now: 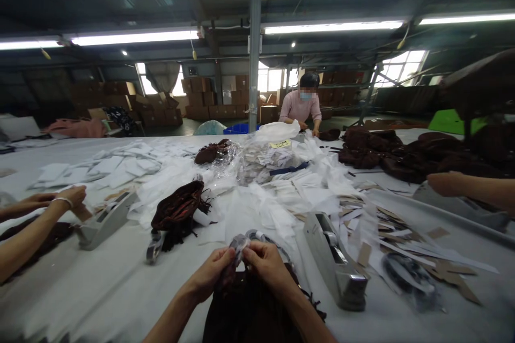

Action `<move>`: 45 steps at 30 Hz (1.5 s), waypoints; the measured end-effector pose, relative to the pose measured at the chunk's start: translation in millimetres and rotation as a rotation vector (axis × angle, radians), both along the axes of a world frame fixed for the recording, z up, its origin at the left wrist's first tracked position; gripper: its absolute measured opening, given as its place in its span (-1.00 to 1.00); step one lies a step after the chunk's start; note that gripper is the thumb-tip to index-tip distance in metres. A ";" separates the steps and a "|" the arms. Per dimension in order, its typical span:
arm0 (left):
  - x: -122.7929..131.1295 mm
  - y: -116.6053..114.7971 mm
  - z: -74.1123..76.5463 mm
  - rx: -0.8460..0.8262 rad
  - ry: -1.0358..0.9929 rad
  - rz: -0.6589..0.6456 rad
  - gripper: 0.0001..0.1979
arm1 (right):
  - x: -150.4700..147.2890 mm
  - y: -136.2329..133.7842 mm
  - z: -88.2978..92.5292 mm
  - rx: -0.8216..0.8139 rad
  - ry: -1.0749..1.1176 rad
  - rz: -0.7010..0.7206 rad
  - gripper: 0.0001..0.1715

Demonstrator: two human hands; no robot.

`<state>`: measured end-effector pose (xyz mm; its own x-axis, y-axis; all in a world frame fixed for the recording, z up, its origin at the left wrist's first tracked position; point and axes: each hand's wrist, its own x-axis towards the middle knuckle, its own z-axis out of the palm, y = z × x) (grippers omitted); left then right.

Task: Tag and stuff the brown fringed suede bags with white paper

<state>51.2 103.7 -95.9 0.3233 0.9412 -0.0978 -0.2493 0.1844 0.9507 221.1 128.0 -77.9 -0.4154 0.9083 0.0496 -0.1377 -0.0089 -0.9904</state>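
Observation:
At the front middle, my left hand and my right hand come close together with fingers pinched. Between them is a shiny, greyish, curved bag handle, which looks wrapped in clear film. Below my hands lies the dark brown bag, partly hidden by my right forearm, with fringe showing at its right side. Another dark brown fringed bag with a similar ring handle rests ahead and to the left. A grey tape dispenser stands just right of my right hand.
White tissue sheets and clear plastic cover the table's middle. Cardboard and paper strips lie at right, near a film-wrapped ring handle. A co-worker's hands are by another dispenser; another person's arm enters right. A person stands opposite.

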 end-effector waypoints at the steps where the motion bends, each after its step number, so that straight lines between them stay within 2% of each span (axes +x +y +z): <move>1: -1.2 -0.3 0.3 -0.016 -0.011 -0.030 -0.57 | 5.4 1.2 1.4 0.068 -0.078 -0.067 -0.65; 2: -2.2 -0.2 1.0 -0.030 -0.013 -0.066 -0.57 | 10.9 2.8 3.7 0.115 -0.133 -0.108 -0.66; 3: -3.0 0.1 2.0 -0.041 -0.009 -0.107 -0.56 | 16.1 4.6 7.1 0.145 -0.164 -0.105 -0.58; 5: -3.5 1.6 4.5 -0.062 -0.003 -0.197 -0.56 | 25.2 8.2 17.3 0.174 -0.191 0.034 -0.31; 6: -3.3 2.5 5.8 -0.074 -0.008 -0.237 -0.56 | 28.8 9.7 23.5 0.175 -0.205 0.143 -0.28; 8: -2.0 4.1 8.3 -0.096 -0.036 -0.292 -0.57 | 33.8 11.6 36.3 0.160 -0.231 0.327 -0.41; 10: 0.3 4.7 10.5 -0.112 -0.063 -0.304 -0.57 | 36.2 12.3 45.9 0.139 -0.270 0.413 -0.58; 12: 3.0 4.7 12.0 -0.122 -0.092 -0.285 -0.56 | 36.4 12.5 50.0 0.153 -0.314 0.397 -0.64; 15: 6.0 5.3 12.6 -0.127 -0.139 -0.259 -0.56 | 33.4 14.5 45.8 0.188 -0.361 0.320 -0.68; 21: 1.4 10.5 8.1 -0.125 -0.125 -0.244 -0.61 | 31.2 29.6 32.5 0.229 -0.372 0.266 -0.58; 26: -0.3 10.0 8.7 -0.104 -0.074 -0.248 -0.61 | 40.7 34.1 38.4 0.372 -0.463 0.304 -0.25; 27: 1.0 9.3 9.5 -0.100 -0.056 -0.271 -0.61 | 41.5 32.5 40.2 0.385 -0.478 0.328 -0.30; 30: 5.9 6.2 11.4 -0.084 -0.025 -0.307 -0.62 | 41.0 25.1 44.1 0.414 -0.504 0.406 -0.63; 32: 7.9 2.7 12.4 -0.089 -0.017 -0.306 -0.65 | 39.9 20.4 44.6 0.449 -0.508 0.406 -0.72; 38: 3.1 -4.7 11.9 -0.136 0.068 -0.338 -0.63 | 40.1 16.2 37.3 0.600 -0.553 0.420 -0.71; 42: 1.5 -4.3 3.0 -0.119 0.146 -0.375 -0.59 | 39.5 15.7 31.6 0.784 -0.643 0.442 -0.59; 45: 2.5 -2.4 2.0 -0.070 0.215 -0.366 -0.60 | 39.4 14.5 28.1 0.906 -0.709 0.393 -0.60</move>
